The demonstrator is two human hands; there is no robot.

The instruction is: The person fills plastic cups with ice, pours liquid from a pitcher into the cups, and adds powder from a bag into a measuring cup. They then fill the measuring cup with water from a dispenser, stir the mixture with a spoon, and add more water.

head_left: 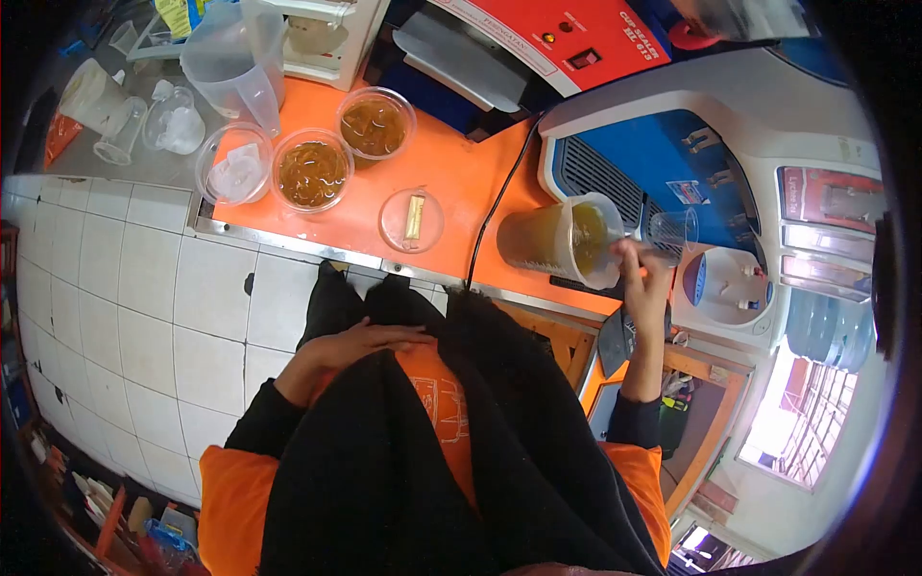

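My right hand is closed round the handle of a clear cup-like scoop, beside the rim of a large plastic pitcher of greenish-brown liquid. My left hand rests against my body, fingers stretched out and holding nothing. On the orange counter are two cups with brown contents, one nearer me and one farther back. A clear cup with whitish contents stands to their left. A round lid bears a small yellowish wrapped stick.
A red cup sealer stands at the back, its black cable crossing the counter. A blue and grey dispenser is at the right. An empty clear pitcher and small containers are at the upper left.
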